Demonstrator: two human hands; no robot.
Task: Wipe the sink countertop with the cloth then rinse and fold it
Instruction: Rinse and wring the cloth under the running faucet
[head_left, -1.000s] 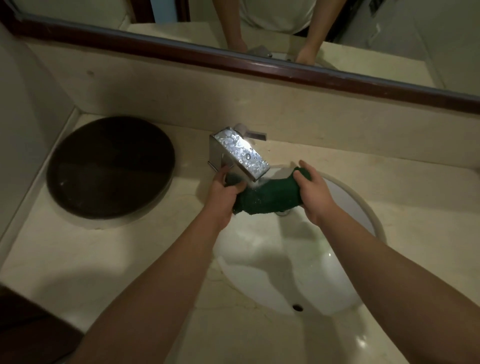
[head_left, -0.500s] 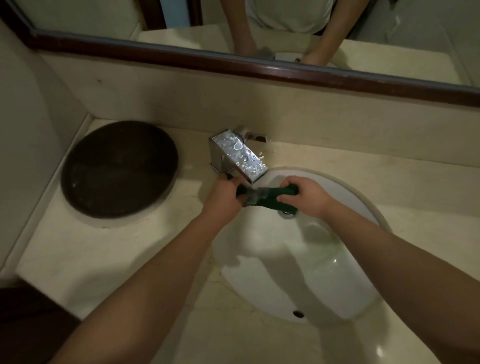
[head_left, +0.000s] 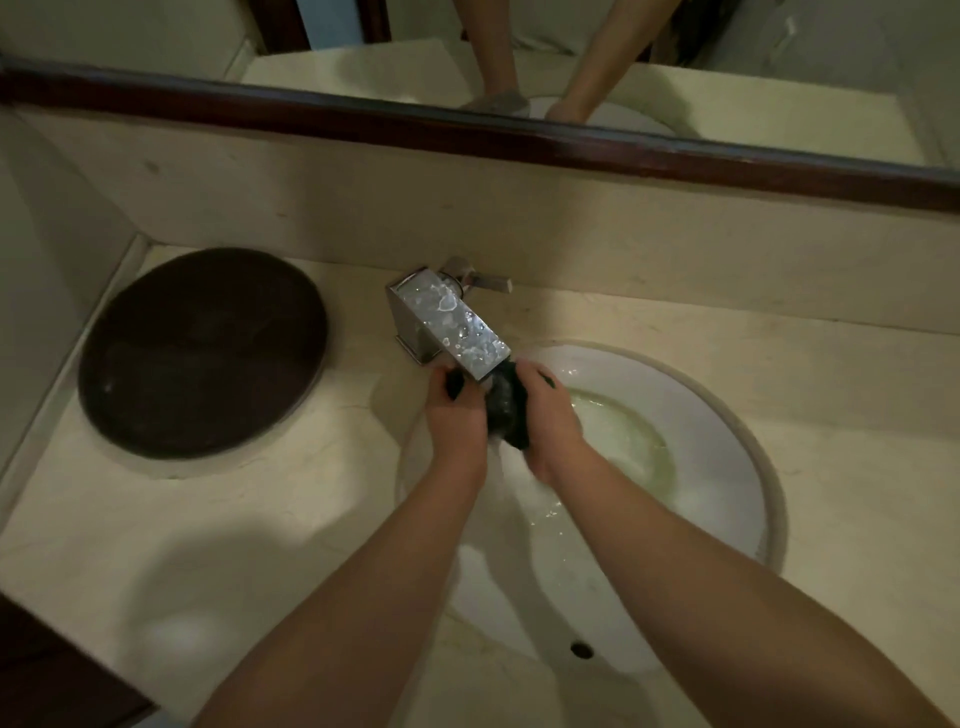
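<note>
The dark green cloth (head_left: 506, 410) is bunched into a tight wad just under the spout of the chrome faucet (head_left: 449, 327). My left hand (head_left: 457, 415) grips its left side and my right hand (head_left: 550, 415) grips its right side, both pressed close together over the white sink basin (head_left: 717, 431). Water runs down from the cloth into the basin, and greenish water pools near the drain area. Most of the cloth is hidden between my fingers.
A round dark brown tray (head_left: 202, 353) lies on the beige countertop (head_left: 156, 545) to the left of the faucet. A mirror with a dark wooden frame (head_left: 467, 130) runs along the back wall. The overflow hole (head_left: 582, 649) sits at the basin's near side.
My hands have come together and squeezed the stretched cloth into a wad under the spout. Greenish water now shows in the basin. The view has tilted down slightly.
</note>
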